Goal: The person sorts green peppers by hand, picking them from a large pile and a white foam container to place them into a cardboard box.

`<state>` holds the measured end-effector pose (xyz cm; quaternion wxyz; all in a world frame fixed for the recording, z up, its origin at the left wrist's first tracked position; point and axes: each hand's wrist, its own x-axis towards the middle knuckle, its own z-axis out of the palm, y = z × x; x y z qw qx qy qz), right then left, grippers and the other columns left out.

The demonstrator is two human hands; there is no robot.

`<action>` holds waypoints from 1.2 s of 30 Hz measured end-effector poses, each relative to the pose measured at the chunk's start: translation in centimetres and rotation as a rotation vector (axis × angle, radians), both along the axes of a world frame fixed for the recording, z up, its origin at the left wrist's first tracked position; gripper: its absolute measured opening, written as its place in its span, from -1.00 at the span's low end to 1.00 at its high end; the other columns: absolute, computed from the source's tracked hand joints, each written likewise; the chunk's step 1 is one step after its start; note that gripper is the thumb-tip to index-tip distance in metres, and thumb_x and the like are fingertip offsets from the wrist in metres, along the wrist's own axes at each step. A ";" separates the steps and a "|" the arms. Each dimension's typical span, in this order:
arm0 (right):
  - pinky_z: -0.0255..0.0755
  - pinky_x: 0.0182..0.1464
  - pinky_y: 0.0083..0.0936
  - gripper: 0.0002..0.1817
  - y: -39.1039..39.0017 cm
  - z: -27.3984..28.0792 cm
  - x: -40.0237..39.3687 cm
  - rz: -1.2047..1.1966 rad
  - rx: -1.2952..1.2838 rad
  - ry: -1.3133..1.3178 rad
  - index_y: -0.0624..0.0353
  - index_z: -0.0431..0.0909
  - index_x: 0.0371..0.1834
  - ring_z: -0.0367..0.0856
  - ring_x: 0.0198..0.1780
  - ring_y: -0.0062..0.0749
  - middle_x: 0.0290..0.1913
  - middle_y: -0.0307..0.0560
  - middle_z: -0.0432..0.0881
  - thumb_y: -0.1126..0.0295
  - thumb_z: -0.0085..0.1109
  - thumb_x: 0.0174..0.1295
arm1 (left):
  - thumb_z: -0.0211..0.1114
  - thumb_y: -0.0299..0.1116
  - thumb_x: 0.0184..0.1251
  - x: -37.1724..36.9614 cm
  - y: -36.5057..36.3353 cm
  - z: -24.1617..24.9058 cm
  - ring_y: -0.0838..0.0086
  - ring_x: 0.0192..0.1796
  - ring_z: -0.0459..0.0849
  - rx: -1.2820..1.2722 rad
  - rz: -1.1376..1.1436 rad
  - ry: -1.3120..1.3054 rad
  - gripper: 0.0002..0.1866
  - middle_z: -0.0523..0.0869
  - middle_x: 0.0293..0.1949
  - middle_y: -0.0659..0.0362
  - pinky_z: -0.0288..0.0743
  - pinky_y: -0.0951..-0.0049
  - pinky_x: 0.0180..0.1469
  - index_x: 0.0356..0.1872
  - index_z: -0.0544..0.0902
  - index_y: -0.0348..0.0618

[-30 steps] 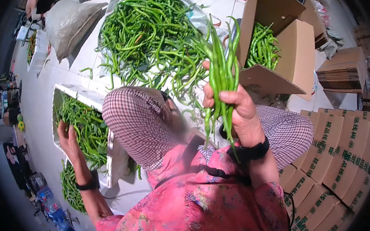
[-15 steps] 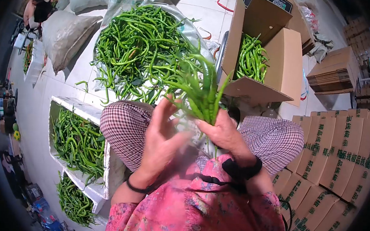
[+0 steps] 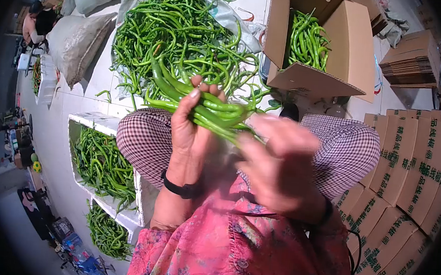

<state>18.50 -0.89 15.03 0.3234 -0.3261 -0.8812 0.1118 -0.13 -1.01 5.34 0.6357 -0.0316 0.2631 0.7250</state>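
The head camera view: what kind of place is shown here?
Probably a produce sorting and packing floor. A large heap of green chili peppers lies on sacking, an open cardboard box holds more peppers, and flat printed cartons are stacked at the right.

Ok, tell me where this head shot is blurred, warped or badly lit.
Head view: strong fisheye bend with a black vignette at the edges; the right hand is smeared by motion blur, while the left hand and its bunch of green peppers stay fairly sharp; even daylight, soft shadows; the pale floor looks slightly washed out.
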 end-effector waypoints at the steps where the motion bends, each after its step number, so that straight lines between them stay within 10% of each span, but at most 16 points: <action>1: 0.50 -0.01 -0.18 -0.61 0.7 1.1 2.1 0.004 -0.245 0.065 0.22 0.51 0.03 0.64 -0.13 -0.05 -0.04 0.15 0.61 0.48 0.20 0.06 | 0.22 -0.54 0.25 -0.3 0.0 -0.1 0.30 0.04 0.58 0.030 0.013 -0.048 -0.62 0.66 -0.12 0.11 0.42 0.10 0.28 0.11 0.50 -0.25; 4: 0.51 0.00 -0.36 -0.65 1.4 -3.3 4.2 -0.179 -0.006 0.331 0.29 0.51 0.03 0.65 -0.14 -0.23 -0.11 0.09 0.64 0.59 0.15 0.13 | 0.16 -0.53 0.29 -1.1 0.2 -1.0 0.31 0.06 0.59 0.167 -0.028 -0.156 -0.59 0.66 -0.07 0.06 0.41 0.09 0.31 0.18 0.46 -0.30; 6: 0.50 0.02 -0.46 -0.67 1.2 -4.9 4.4 -0.341 -0.968 0.632 0.33 0.47 0.08 0.62 -0.11 -0.42 -0.09 0.02 0.62 0.60 0.09 0.23 | 0.19 -0.52 0.25 -1.0 0.2 -0.7 0.36 0.03 0.56 0.097 0.007 -0.210 -0.59 0.64 -0.12 0.13 0.43 0.13 0.26 0.15 0.49 -0.28; 14: 0.42 0.11 -0.59 -0.55 -0.7 -8.1 2.7 0.061 -1.584 0.778 0.32 0.31 0.30 0.53 0.03 -0.61 0.01 -0.11 0.59 0.51 0.06 0.36 | 0.19 -0.50 0.24 -0.8 0.1 -1.9 0.33 -0.01 0.60 0.148 -0.050 -0.277 -0.55 0.63 -0.10 0.04 0.47 0.19 0.23 0.18 0.47 -0.32; 23: 0.42 0.02 -0.64 -0.74 0.2 -6.9 2.4 0.053 -1.590 0.641 0.33 0.47 0.05 0.55 -0.09 -0.62 -0.13 -0.22 0.60 0.41 0.07 0.40 | 0.22 -0.47 0.17 0.5 0.1 -0.9 0.36 -0.08 0.61 0.137 -0.056 -0.308 -0.47 0.58 -0.15 0.12 0.56 0.17 0.10 0.23 0.43 -0.19; 29: 0.39 0.08 -0.60 -0.74 2.3 -8.0 2.9 -0.171 -1.139 0.872 0.34 0.44 0.07 0.50 0.00 -0.60 -0.05 -0.11 0.56 0.42 0.04 0.42 | 0.20 -0.54 0.18 1.2 -0.3 -0.7 0.38 -0.08 0.55 0.222 -0.139 -0.303 -0.40 0.51 -0.18 0.17 0.50 0.16 0.14 0.31 0.32 -0.21; 36: 0.24 0.33 -0.40 -0.10 3.9 -7.4 0.6 0.289 -1.653 0.849 0.28 0.01 0.46 0.26 0.35 -0.31 0.34 0.05 0.24 0.35 0.39 0.13 | 0.30 -0.48 0.11 2.3 0.1 0.4 0.32 -0.09 0.59 0.177 -0.318 0.107 -0.32 0.58 -0.20 0.11 0.50 0.23 0.07 0.33 0.30 -0.17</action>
